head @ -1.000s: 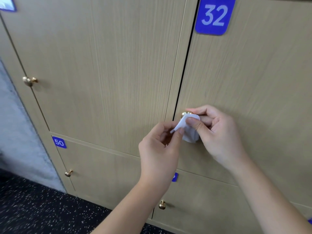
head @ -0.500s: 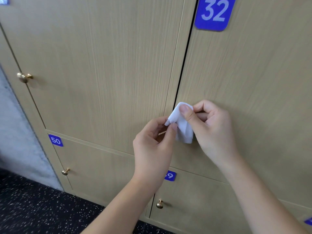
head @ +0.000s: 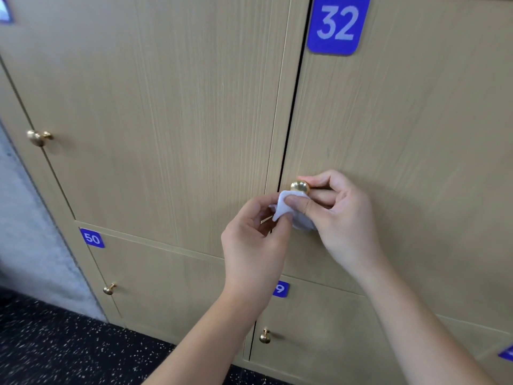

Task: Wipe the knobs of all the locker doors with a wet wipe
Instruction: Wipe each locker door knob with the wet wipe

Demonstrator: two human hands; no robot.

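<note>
Wet wipe (head: 286,208): small, white, folded; pinched between both my hands just below the brass knob of locker 32.
Far-left knob (head: 37,137): brass, bare, on the tall door at the left edge.
Label 50 (head: 92,238): blue plate at the top corner of the lower-left door, with a small brass knob (head: 108,289) beneath it.
My left hand (head: 254,245): fingers curled, thumb and fingertips pinching the wipe's left corner.
Knob of locker 32 (head: 299,186): round, shiny, uncovered, touching the wipe's upper edge.
Label 32 (head: 338,23): large blue plate at the top of that door.
My right hand (head: 342,218): thumb pressing the wipe against curled fingers; index finger just behind the knob.
Lower knob (head: 265,337): brass, under a partly hidden blue label.
</note>
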